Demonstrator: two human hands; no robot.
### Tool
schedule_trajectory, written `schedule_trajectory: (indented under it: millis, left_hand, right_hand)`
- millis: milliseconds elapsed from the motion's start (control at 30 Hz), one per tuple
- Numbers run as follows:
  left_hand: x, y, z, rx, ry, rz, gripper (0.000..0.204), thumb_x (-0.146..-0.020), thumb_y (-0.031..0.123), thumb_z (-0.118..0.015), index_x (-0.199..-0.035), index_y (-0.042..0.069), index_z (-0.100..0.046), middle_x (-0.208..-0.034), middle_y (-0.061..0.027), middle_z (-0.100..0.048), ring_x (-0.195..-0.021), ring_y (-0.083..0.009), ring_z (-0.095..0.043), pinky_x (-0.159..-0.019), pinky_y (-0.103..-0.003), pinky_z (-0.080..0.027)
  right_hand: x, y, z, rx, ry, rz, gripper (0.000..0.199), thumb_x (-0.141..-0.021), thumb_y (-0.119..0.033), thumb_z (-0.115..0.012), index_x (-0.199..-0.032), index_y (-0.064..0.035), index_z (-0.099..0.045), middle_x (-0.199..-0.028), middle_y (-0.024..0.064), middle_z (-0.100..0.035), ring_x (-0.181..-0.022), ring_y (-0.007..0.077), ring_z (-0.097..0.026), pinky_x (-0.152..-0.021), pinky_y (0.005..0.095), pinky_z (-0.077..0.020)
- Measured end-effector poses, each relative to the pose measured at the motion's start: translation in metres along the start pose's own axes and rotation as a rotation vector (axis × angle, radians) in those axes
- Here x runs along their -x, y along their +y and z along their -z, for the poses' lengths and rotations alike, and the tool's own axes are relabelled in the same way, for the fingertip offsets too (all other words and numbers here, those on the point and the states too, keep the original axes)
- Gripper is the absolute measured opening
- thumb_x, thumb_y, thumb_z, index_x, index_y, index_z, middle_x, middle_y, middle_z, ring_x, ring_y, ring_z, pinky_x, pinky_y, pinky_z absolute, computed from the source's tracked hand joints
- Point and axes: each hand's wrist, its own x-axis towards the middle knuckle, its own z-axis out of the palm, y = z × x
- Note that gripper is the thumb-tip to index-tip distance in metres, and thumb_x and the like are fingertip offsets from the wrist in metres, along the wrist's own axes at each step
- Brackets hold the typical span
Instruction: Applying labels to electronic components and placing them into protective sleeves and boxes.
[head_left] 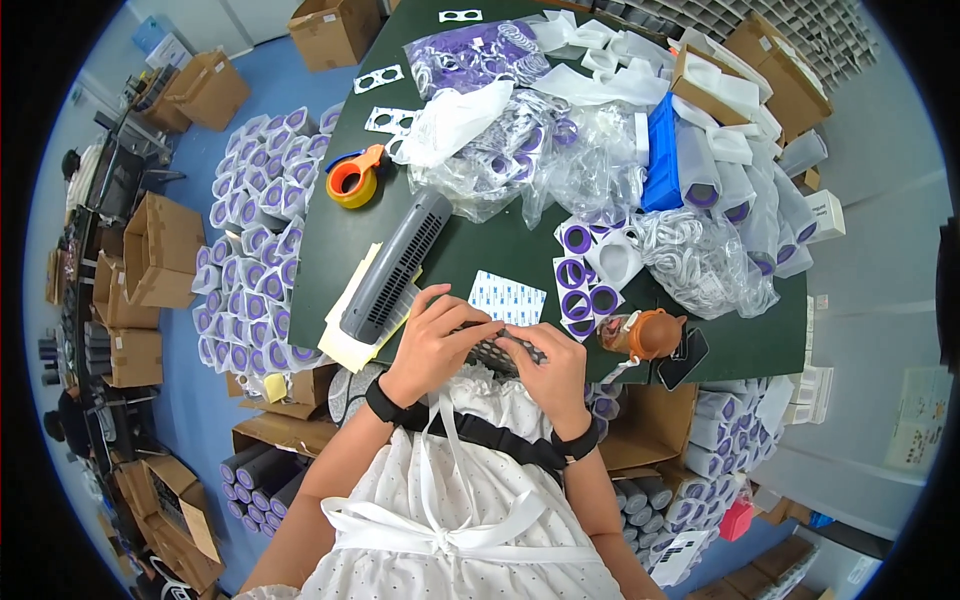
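Both hands meet at the near edge of a dark green table (480, 250). My left hand (438, 338) and my right hand (552, 372) pinch a small sheet of grey-and-white stickers (500, 350) between their fingertips. A second white sticker sheet (507, 297) lies flat just beyond the fingers. To the right of it sit white card holders with purple rings (585, 275). A long grey ribbed device (397, 266) lies on pale paper beside my left hand.
An orange tape dispenser (355, 177) and clear bags of purple rings (500, 140) crowd the far table. A brown figurine (650, 335) and a black phone (684, 358) sit right. Stacks of purple-ended white packs (250, 250) and cardboard boxes (155, 250) cover the blue floor.
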Motion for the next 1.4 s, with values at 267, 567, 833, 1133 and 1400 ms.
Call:
schedule_trajectory:
  millis: [267, 567, 833, 1133, 1400]
  left_hand:
    - [0.002, -0.004, -0.005, 0.028, 0.072, -0.142, 0.027, -0.067, 0.009, -0.068, -0.094, 0.012, -0.072, -0.091, 0.0034, -0.063, -0.09, -0.0171, -0.058, -0.091, -0.037, -0.043]
    - [-0.012, -0.011, -0.033, 0.052, 0.016, -0.322, 0.024, -0.07, 0.011, -0.063, -0.093, 0.007, -0.068, -0.09, -0.0017, -0.058, -0.094, -0.0195, -0.057, -0.09, -0.034, -0.045]
    - [0.0, -0.042, -0.076, 0.113, -0.045, -0.367, 0.028, -0.07, 0.012, -0.062, -0.098, 0.009, -0.067, -0.091, -0.0021, -0.057, -0.095, -0.0202, -0.056, -0.086, -0.032, -0.048]
    - [0.006, -0.069, -0.038, 0.432, 0.167, 0.187, 0.021, -0.073, 0.011, -0.072, -0.094, 0.012, -0.072, -0.088, -0.0051, -0.064, -0.086, -0.0206, -0.061, -0.08, -0.03, -0.048]
    - [0.02, -0.076, 0.041, 1.169, 0.535, 0.903, 0.025, -0.096, 0.021, -0.059, -0.111, 0.002, -0.064, -0.104, -0.0033, -0.065, -0.102, -0.0092, -0.058, -0.092, -0.025, -0.043]
  right_hand:
    - [-0.002, 0.002, 0.003, -0.071, -0.017, -0.033, 0.011, -0.078, -0.007, -0.074, -0.087, -0.0019, -0.073, -0.073, 0.0108, -0.067, -0.06, 0.0198, -0.064, -0.054, 0.0264, -0.047]
    - [-0.01, 0.048, 0.017, -0.122, -0.09, -0.27, 0.008, -0.083, -0.005, -0.068, -0.084, 0.0031, -0.069, -0.073, 0.0084, -0.069, -0.066, 0.0111, -0.062, -0.062, 0.0251, -0.0473]
    - [-0.018, 0.103, -0.004, -0.052, -0.17, -0.364, 0.018, -0.088, -0.015, -0.066, -0.087, 0.0028, -0.069, -0.07, 0.0053, -0.068, -0.062, 0.0086, -0.059, -0.058, 0.0245, -0.0441]
    - [-0.037, 0.119, -0.023, 0.257, 0.117, -0.387, 0.024, -0.088, -0.021, -0.064, -0.077, 0.0007, -0.062, -0.065, 0.0127, -0.061, -0.06, 0.0279, -0.058, -0.059, 0.0373, -0.044]
    - [-0.046, 0.14, -0.028, 0.437, 0.148, -0.111, 0.017, -0.09, -0.015, -0.058, -0.08, -0.001, -0.058, -0.076, 0.0156, -0.059, -0.075, 0.0347, -0.056, -0.067, 0.0434, -0.0428]
